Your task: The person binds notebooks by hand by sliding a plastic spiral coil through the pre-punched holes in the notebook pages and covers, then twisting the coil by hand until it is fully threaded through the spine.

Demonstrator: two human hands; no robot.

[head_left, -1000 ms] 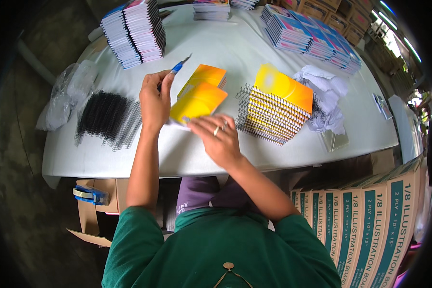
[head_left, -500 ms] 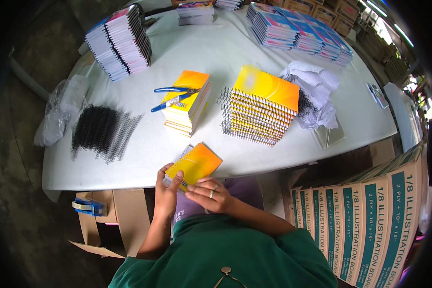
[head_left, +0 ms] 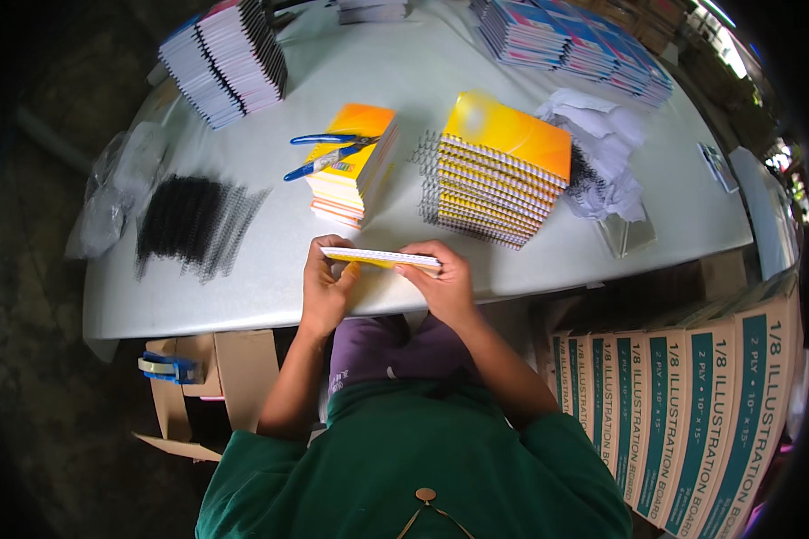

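Note:
Both hands hold one yellow notebook (head_left: 382, 258) on edge just above the table's near edge, its white page edge with a row of holes turned upward. My left hand (head_left: 330, 278) grips its left end, and my right hand (head_left: 442, 277) pinches its right end. Beyond them stands a stack of yellow-orange notebooks (head_left: 368, 171) with blue-handled pliers (head_left: 333, 154) lying on top. To its right is a taller pile of notebooks (head_left: 503, 171) with dark wire coils sticking out on the left. A heap of loose black spiral coils (head_left: 193, 225) lies at left.
Stacks of bound notebooks stand at the far left (head_left: 229, 67) and far right (head_left: 571, 45) of the white-covered table (head_left: 333, 81). Crumpled white paper (head_left: 602, 144) and a plastic bag (head_left: 121, 189) flank the work. Below are an opened carton (head_left: 247, 377), a blue tape dispenser (head_left: 171, 366) and a row of boxes (head_left: 683, 404).
The notebook has been tipped from cover-up to edge-up and raised slightly away from me. My right hand has moved from its lower edge to its right end.

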